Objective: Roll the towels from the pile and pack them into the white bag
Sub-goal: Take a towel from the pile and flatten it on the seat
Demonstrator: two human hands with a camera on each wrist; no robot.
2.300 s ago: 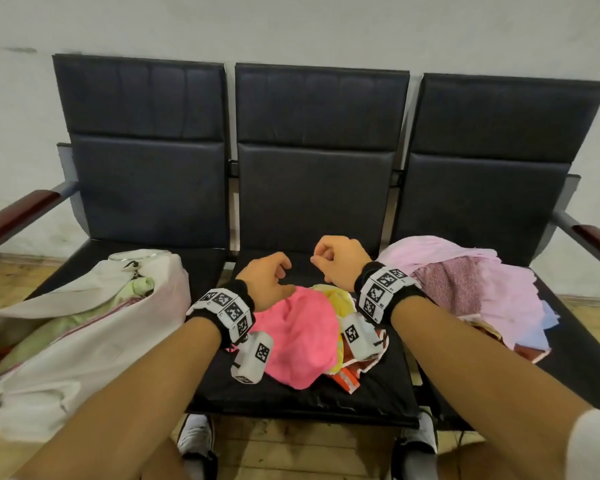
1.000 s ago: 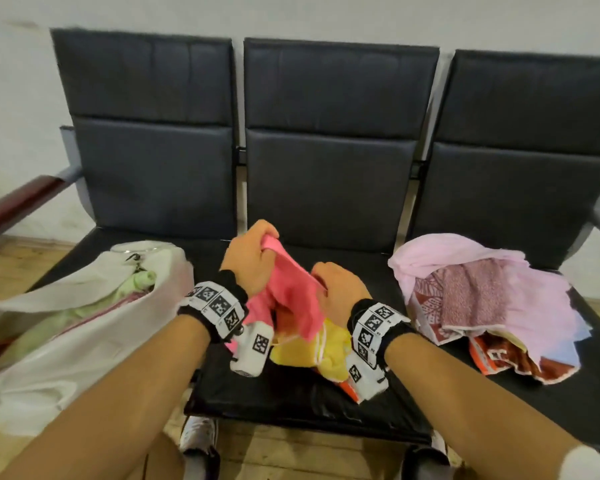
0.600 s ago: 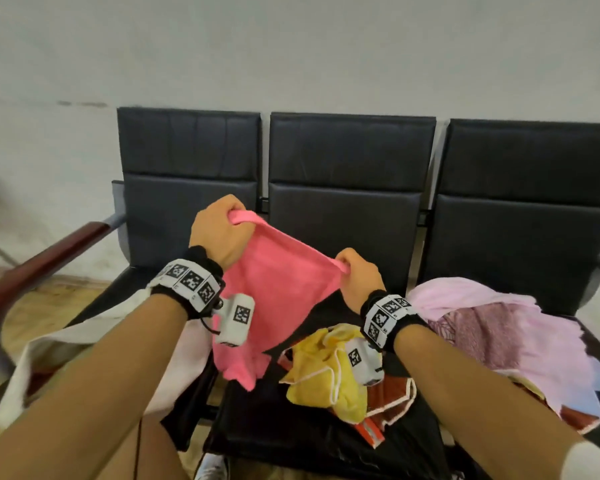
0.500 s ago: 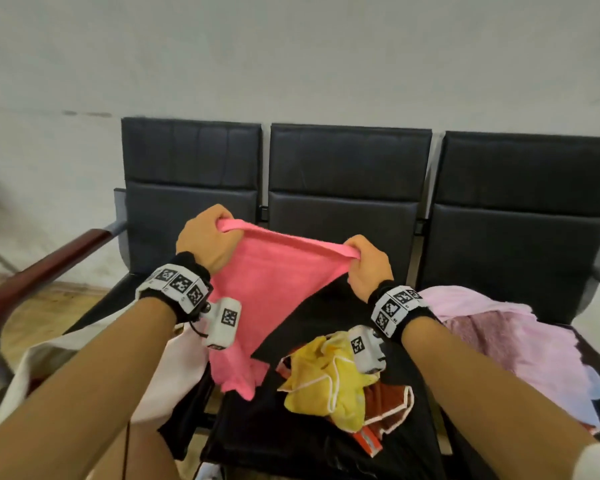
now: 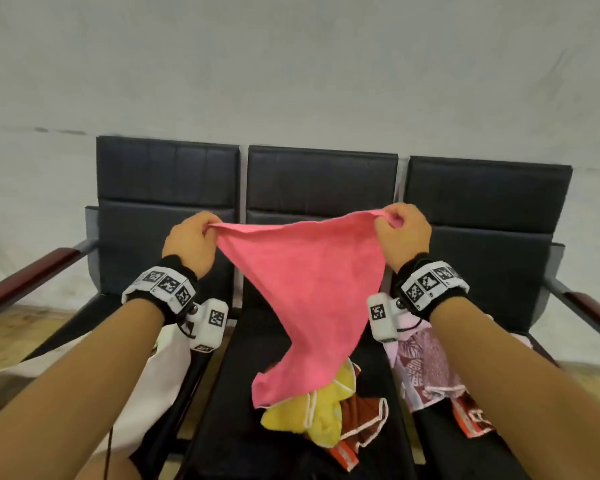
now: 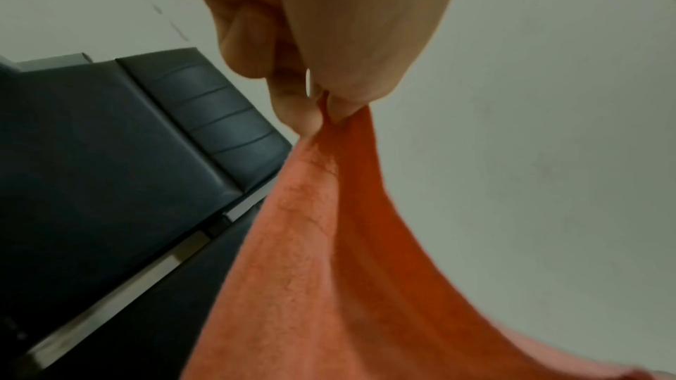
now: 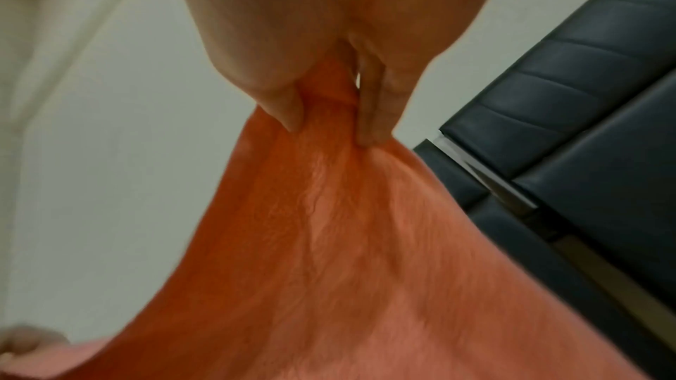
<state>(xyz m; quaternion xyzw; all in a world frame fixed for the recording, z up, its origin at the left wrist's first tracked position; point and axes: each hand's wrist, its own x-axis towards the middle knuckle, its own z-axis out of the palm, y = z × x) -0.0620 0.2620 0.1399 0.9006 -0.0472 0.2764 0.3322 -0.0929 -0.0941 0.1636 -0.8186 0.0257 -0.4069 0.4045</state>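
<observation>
A pink towel (image 5: 309, 289) hangs spread in the air above the middle seat. My left hand (image 5: 191, 244) pinches its left top corner, and my right hand (image 5: 400, 230) pinches the right top corner. In the left wrist view the thumb and fingers (image 6: 321, 109) clamp the towel (image 6: 311, 270). In the right wrist view the fingers (image 7: 369, 114) hold the bunched corner of the towel (image 7: 347, 242). The towel's lower tip hangs over a yellow towel (image 5: 319, 417) on the middle seat. The white bag (image 5: 153, 382) lies on the left seat, partly behind my left forearm.
A pile of pink and patterned towels (image 5: 426, 368) sits on the right seat, partly behind my right forearm. A red-brown cloth with white trim (image 5: 364, 420) lies beside the yellow towel. The black three-seat bench (image 5: 323, 181) has wooden armrests (image 5: 32, 275) and stands against a pale wall.
Both hands lifted the pink towel off the middle seat and pulled apart, stretching its top edge wide. The yellow towel stayed on the seat.
</observation>
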